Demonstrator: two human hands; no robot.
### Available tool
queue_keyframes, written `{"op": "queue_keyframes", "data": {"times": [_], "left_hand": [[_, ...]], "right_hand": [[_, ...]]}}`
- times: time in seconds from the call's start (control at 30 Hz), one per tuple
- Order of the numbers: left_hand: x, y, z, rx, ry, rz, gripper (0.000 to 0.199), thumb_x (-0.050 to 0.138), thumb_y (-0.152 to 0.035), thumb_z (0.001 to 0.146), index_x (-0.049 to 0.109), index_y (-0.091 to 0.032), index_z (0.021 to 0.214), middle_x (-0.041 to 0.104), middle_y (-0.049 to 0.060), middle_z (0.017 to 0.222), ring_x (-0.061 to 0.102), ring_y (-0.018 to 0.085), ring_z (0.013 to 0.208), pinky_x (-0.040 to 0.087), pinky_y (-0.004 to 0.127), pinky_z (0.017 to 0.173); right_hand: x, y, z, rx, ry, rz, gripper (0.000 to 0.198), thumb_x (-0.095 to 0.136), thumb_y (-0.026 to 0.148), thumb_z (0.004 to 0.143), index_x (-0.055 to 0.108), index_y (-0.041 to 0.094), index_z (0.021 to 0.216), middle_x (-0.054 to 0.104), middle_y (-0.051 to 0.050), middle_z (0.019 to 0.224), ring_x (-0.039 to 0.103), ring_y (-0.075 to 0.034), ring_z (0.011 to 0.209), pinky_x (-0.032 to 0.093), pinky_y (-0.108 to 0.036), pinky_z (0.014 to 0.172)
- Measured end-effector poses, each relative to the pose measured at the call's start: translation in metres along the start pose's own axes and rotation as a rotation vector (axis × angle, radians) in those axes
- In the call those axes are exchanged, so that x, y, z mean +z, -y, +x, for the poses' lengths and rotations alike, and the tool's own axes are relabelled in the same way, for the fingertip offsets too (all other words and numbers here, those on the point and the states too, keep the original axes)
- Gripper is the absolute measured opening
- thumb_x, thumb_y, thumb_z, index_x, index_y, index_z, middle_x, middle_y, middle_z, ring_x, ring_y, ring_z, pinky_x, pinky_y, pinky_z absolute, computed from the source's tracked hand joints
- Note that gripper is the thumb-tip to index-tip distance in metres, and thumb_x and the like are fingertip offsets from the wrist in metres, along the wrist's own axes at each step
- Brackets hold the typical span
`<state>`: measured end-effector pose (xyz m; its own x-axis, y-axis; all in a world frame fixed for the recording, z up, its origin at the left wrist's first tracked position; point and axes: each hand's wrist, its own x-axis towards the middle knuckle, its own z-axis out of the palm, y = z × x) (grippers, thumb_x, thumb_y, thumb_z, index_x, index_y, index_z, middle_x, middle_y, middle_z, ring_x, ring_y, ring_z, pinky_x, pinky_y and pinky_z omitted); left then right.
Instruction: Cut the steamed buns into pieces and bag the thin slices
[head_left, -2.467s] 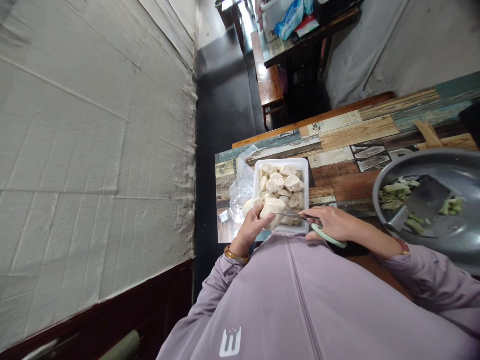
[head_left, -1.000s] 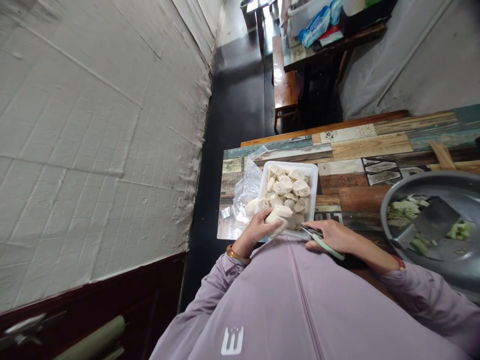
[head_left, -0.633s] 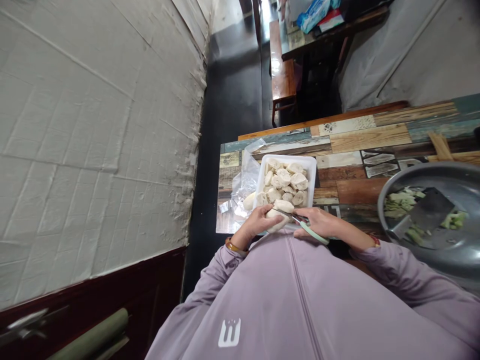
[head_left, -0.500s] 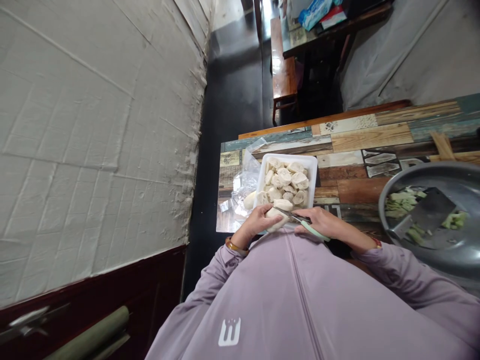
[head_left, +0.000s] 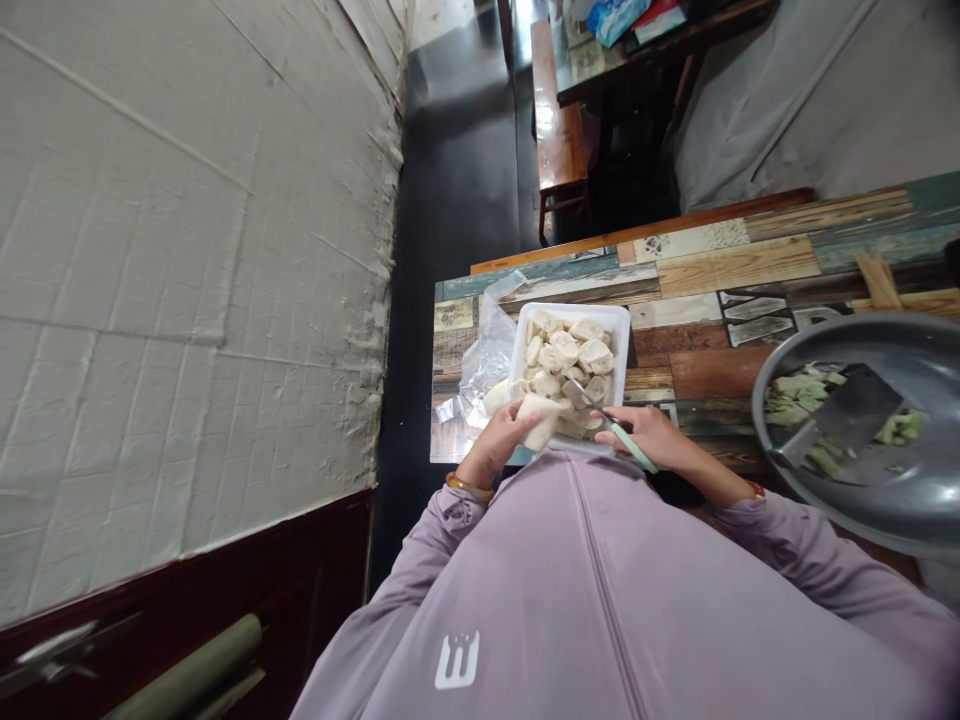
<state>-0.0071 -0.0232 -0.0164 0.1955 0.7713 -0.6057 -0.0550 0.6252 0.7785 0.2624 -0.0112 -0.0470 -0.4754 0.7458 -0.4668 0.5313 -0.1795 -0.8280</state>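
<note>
My left hand [head_left: 502, 437] is closed around a pale, cream-coloured roll [head_left: 539, 421], held at the near left corner of a white tray [head_left: 622, 345]. In my right hand [head_left: 643, 432] are scissors with mint-green handles [head_left: 634, 447]; their blades [head_left: 584, 391] point over the tray, apart from the roll. Cut pale pieces [head_left: 564, 349] with a whitish, layered look fill the tray. Another whole pale roll [head_left: 496, 397] lies on the clear plastic bag left of the tray.
Crumpled clear plastic [head_left: 480, 365] spreads at the table's left end. A large metal basin [head_left: 930, 500] with chopped greens [head_left: 804, 395] and a cleaver [head_left: 855, 410] stands on the right. Beyond the patterned table [head_left: 739, 265] are a wooden bench [head_left: 559, 150] and another table; a white wall [head_left: 187, 250] rises at left.
The scissors have come away from the roll, and their blades now point over the cut pieces. My left hand has tilted the roll upward at the tray's corner. The view has shifted slightly.
</note>
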Motion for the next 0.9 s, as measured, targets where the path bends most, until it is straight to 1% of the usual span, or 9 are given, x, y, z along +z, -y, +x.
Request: {"op": "queue_keyframes", "data": {"times": [0.07, 0.13, 0.23, 0.33, 0.4, 0.53, 0.63, 0.77, 0.9], "left_hand": [[-0.001, -0.001, 0.001, 0.022, -0.002, -0.063, 0.057, 0.079, -0.047, 0.073, 0.067, -0.011, 0.116, 0.073, 0.012, 0.105, 0.067, 0.019, 0.085, 0.051, 0.027, 0.074], [0.000, -0.004, 0.002, 0.063, -0.007, -0.101, 0.054, 0.079, -0.043, 0.073, 0.067, -0.012, 0.116, 0.073, 0.011, 0.107, 0.067, 0.020, 0.090, 0.051, 0.027, 0.078], [0.004, -0.010, 0.000, 0.106, -0.012, -0.111, 0.059, 0.081, -0.040, 0.070, 0.064, -0.015, 0.120, 0.072, 0.010, 0.114, 0.066, 0.023, 0.100, 0.052, 0.031, 0.085], [0.007, -0.015, -0.003, 0.102, -0.028, -0.110, 0.066, 0.081, -0.040, 0.069, 0.060, -0.018, 0.127, 0.070, 0.010, 0.120, 0.067, 0.025, 0.104, 0.052, 0.034, 0.089], [0.009, -0.017, -0.006, 0.093, -0.045, -0.125, 0.069, 0.081, -0.040, 0.069, 0.058, -0.019, 0.130, 0.069, 0.010, 0.122, 0.067, 0.025, 0.105, 0.053, 0.035, 0.090], [0.010, -0.016, -0.006, 0.086, -0.065, -0.119, 0.067, 0.080, -0.039, 0.070, 0.058, -0.019, 0.130, 0.069, 0.010, 0.124, 0.067, 0.025, 0.105, 0.053, 0.035, 0.089], [0.011, -0.016, -0.005, 0.105, -0.063, -0.098, 0.062, 0.079, -0.039, 0.071, 0.060, -0.016, 0.126, 0.070, 0.011, 0.121, 0.067, 0.025, 0.103, 0.053, 0.034, 0.088], [0.012, -0.016, -0.004, 0.117, -0.052, -0.083, 0.057, 0.078, -0.038, 0.072, 0.061, -0.016, 0.122, 0.071, 0.010, 0.118, 0.067, 0.024, 0.101, 0.053, 0.035, 0.089], [0.013, -0.017, -0.005, 0.139, -0.043, -0.028, 0.055, 0.078, -0.041, 0.072, 0.064, -0.016, 0.118, 0.071, 0.010, 0.117, 0.066, 0.025, 0.104, 0.051, 0.035, 0.091]], "right_hand": [[-0.003, 0.003, -0.002, -0.011, -0.020, -0.013, 0.054, 0.066, 0.051, 0.081, 0.071, 0.019, 0.125, 0.073, -0.001, 0.076, 0.069, -0.023, 0.075, 0.050, -0.031, 0.068], [-0.006, 0.008, -0.004, -0.050, -0.029, -0.081, 0.052, 0.069, 0.049, 0.079, 0.072, 0.021, 0.122, 0.077, -0.005, 0.092, 0.070, -0.026, 0.086, 0.052, -0.033, 0.075], [-0.009, 0.014, -0.007, -0.127, -0.018, -0.175, 0.058, 0.072, 0.048, 0.076, 0.068, 0.022, 0.127, 0.075, -0.008, 0.110, 0.069, -0.028, 0.096, 0.053, -0.037, 0.084], [-0.010, 0.014, -0.008, -0.206, 0.010, -0.213, 0.065, 0.074, 0.049, 0.074, 0.062, 0.021, 0.131, 0.072, -0.009, 0.112, 0.068, -0.028, 0.098, 0.053, -0.038, 0.088], [-0.010, 0.011, -0.007, -0.225, 0.018, -0.231, 0.066, 0.074, 0.050, 0.074, 0.061, 0.021, 0.132, 0.071, -0.009, 0.110, 0.067, -0.027, 0.096, 0.053, -0.038, 0.088], [-0.012, 0.010, -0.003, -0.221, 0.013, -0.249, 0.069, 0.076, 0.050, 0.073, 0.060, 0.019, 0.133, 0.070, -0.011, 0.111, 0.067, -0.027, 0.095, 0.053, -0.038, 0.087], [-0.016, 0.012, 0.000, -0.214, 0.058, -0.236, 0.073, 0.076, 0.051, 0.072, 0.059, 0.017, 0.134, 0.070, -0.012, 0.117, 0.067, -0.028, 0.101, 0.053, -0.038, 0.087], [-0.021, 0.019, 0.001, -0.174, 0.111, -0.219, 0.076, 0.078, 0.050, 0.070, 0.059, 0.018, 0.136, 0.070, -0.012, 0.123, 0.067, -0.029, 0.105, 0.054, -0.037, 0.088], [-0.023, 0.024, 0.002, -0.179, 0.150, -0.195, 0.080, 0.078, 0.050, 0.068, 0.059, 0.018, 0.138, 0.069, -0.012, 0.127, 0.067, -0.030, 0.110, 0.054, -0.036, 0.089]]}}
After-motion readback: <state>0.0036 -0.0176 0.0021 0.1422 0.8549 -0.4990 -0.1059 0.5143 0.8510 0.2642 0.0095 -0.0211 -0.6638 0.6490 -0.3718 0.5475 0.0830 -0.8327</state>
